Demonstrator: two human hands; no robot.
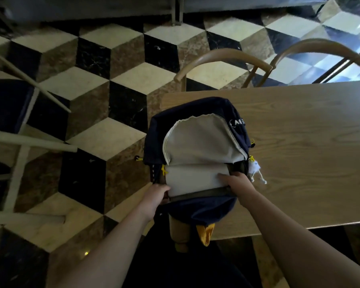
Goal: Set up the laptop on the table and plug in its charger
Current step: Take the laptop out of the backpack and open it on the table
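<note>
My navy fabric backpack point(195, 210) lies on the near left corner of the pale wooden table point(299, 152), its grey-lined front flap point(200, 142) thrown open away from me. The flat silver-grey laptop point(193, 179) sits in the open mouth, between my two hands. My left hand point(157, 195) grips its left end, fingers curled round the corner. My right hand point(236, 181) holds its right end, fingers lying over the top face and the thumb hidden. The laptop's long axis runs left to right across me, its broad face turned up towards me. A small white charm point(257, 173) dangles off the backpack's right side, just beside my right hand.
</note>
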